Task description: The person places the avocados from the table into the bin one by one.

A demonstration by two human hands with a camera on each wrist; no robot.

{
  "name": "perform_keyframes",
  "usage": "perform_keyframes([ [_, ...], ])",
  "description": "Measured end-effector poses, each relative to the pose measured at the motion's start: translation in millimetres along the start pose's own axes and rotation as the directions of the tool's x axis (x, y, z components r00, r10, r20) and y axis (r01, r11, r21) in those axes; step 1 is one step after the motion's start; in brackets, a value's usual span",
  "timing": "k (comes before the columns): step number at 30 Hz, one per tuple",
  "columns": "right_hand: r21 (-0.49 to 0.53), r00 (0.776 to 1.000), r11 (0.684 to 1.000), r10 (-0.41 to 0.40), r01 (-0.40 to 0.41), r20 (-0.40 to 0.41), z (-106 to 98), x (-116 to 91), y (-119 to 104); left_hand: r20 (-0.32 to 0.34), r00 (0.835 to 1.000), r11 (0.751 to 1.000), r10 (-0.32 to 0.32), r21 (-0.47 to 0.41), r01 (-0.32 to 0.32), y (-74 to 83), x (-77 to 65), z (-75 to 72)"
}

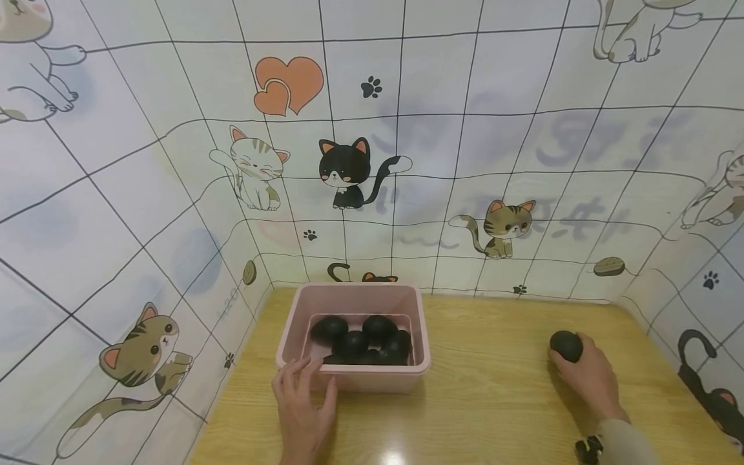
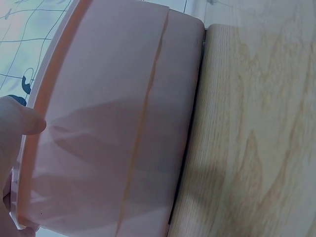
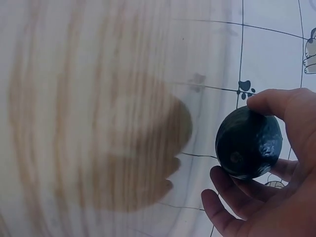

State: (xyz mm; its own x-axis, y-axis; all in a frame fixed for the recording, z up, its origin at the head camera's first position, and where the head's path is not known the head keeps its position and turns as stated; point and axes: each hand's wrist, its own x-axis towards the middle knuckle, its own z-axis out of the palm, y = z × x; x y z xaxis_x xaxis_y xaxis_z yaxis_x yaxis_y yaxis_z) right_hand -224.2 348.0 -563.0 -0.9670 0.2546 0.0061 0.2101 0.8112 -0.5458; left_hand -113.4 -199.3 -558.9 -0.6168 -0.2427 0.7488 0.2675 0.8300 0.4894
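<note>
A dark green avocado [image 1: 566, 345] is in my right hand [image 1: 591, 376], pinched between thumb and fingers above the right part of the table. The right wrist view shows the same avocado [image 3: 248, 143] with its smooth, shiny skin and the small stem mark at one end. On the left stands a pink plastic bin [image 1: 378, 381] holding several dark avocados [image 1: 351, 345]. My left hand [image 1: 305, 403] grips the bin's near left rim, fingers over the edge and thumb against the front wall. In the left wrist view the thumb [image 2: 33, 121] lies on the rim.
The wood-grain table [image 1: 482, 387] runs back to a wall covering [image 1: 430, 213] printed with grid lines and cartoon cats. More of that covering closes in the left and right sides. The bin stands close to the back wall.
</note>
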Motion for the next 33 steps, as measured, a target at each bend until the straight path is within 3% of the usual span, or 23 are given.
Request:
perform_keyframes([
  [19,0.063,0.990,0.991,-0.113,0.118,-0.080,1.1,-17.4,-19.7,0.016,1.000,1.000,-0.015,-0.016,0.015,2.9,1.9,-2.7],
  [26,0.072,0.987,0.989,-0.125,0.133,-0.102,6.4,-22.6,-26.3,-0.043,0.998,0.999,0.045,-0.012,-0.045,3.3,5.0,-1.5],
  [33,0.069,0.978,0.982,-0.163,0.173,-0.131,9.7,-29.8,-36.6,0.011,1.000,1.000,-0.006,-0.003,0.006,1.7,1.2,-2.6],
])
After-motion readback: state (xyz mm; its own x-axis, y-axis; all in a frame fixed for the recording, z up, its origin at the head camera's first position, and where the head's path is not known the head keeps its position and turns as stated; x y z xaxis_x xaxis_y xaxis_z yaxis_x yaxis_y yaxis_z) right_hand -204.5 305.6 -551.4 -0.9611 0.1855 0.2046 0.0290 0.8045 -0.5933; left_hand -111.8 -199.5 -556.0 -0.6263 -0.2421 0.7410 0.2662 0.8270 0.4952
